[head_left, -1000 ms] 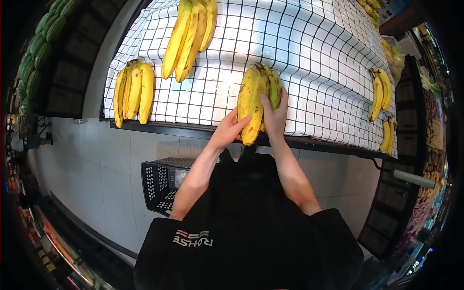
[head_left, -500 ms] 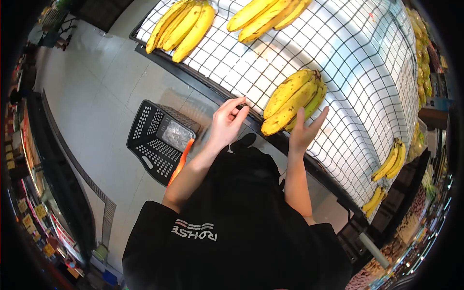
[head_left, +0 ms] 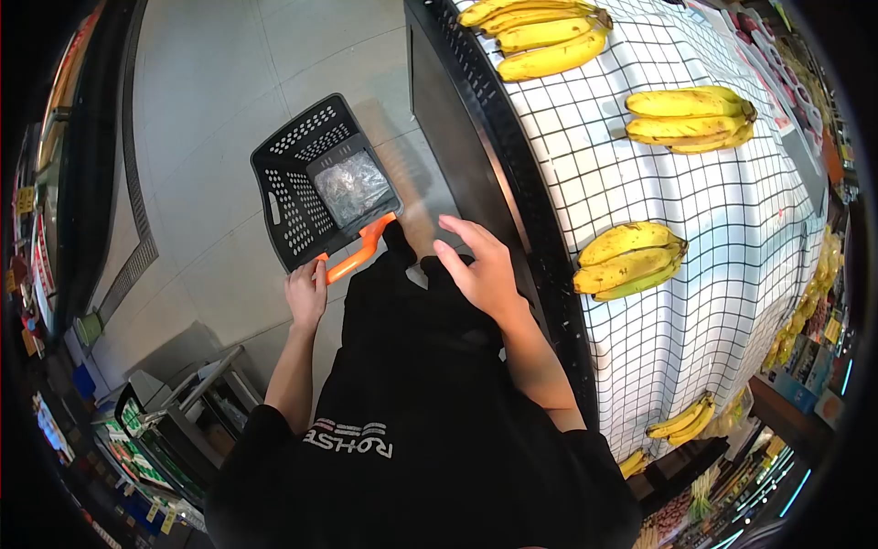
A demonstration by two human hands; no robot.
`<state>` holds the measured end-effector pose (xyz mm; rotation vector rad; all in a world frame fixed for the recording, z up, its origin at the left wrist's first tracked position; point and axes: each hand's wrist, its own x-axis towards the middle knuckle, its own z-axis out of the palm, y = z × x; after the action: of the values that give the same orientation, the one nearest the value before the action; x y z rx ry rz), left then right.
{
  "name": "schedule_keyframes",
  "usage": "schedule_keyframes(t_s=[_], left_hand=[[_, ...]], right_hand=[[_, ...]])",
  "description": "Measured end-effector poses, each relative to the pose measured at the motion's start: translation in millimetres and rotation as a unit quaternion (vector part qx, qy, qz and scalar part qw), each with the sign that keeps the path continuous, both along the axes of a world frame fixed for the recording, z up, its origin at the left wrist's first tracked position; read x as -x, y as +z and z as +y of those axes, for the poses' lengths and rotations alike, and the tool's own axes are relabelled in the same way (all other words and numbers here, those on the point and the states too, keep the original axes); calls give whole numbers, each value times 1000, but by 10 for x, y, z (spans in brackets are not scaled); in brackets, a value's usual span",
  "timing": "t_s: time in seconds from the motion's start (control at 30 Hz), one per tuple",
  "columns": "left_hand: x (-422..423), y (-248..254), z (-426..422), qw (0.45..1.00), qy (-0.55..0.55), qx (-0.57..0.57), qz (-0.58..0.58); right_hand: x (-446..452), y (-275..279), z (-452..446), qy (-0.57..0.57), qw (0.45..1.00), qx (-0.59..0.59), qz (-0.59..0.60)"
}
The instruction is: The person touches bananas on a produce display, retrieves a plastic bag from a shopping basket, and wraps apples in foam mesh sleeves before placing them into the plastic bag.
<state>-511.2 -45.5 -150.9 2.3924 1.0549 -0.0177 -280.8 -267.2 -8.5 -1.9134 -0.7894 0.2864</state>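
A black perforated shopping basket (head_left: 291, 188) with an orange handle (head_left: 352, 261) is at my left, and a clear, crinkled plastic package (head_left: 352, 188) lies in it. My left hand (head_left: 306, 295) is closed at the basket's near corner, where the handle joins the rim. My right hand (head_left: 480, 273) hovers between the basket and the display stand, fingers apart and nothing in it. To its right, a bunch of yellow bananas (head_left: 631, 260) with dark specks and one greenish fruit rests on the stand's white cloth with black grid lines (head_left: 604, 197), apart from the hand.
Other banana bunches lie on the stand, one at the top (head_left: 549, 41) and one farther right (head_left: 690, 119). The stand's dark edge (head_left: 512, 165) runs along my right. Grey tiled floor (head_left: 219, 82) surrounds the basket. Metal-framed shelving (head_left: 197, 393) stands at lower left.
My view has turned left. My left hand has moved down to the basket and closed at its handle end. The right hand has drawn back from the speckled bananas, which stay on the cloth.
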Motion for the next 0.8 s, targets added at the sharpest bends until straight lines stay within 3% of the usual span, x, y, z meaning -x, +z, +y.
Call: schedule_keyframes(t_s=[0.13, 0.23, 0.37, 0.43, 0.5, 0.53, 0.8], left_hand=[[104, -51, 119, 993, 59, 45, 88], [120, -116, 188, 995, 65, 51, 62], [86, -169, 329, 997, 68, 27, -1], [38, -174, 459, 998, 63, 14, -10], [-14, -180, 629, 998, 61, 0, -17], [-44, -186, 721, 998, 54, 4, -20], [-256, -198, 1502, 999, 34, 32, -25]], right_hand=[[167, -459, 626, 174, 968, 171, 48], [300, -896, 959, 332, 916, 224, 25], [507, -1251, 1299, 408, 853, 324, -1], [557, -1362, 1497, 405, 865, 289, -61], [544, -1453, 1700, 388, 855, 337, -67], [553, -1486, 1793, 370, 872, 293, -132], [446, -1615, 2435, 369, 849, 358, -123]])
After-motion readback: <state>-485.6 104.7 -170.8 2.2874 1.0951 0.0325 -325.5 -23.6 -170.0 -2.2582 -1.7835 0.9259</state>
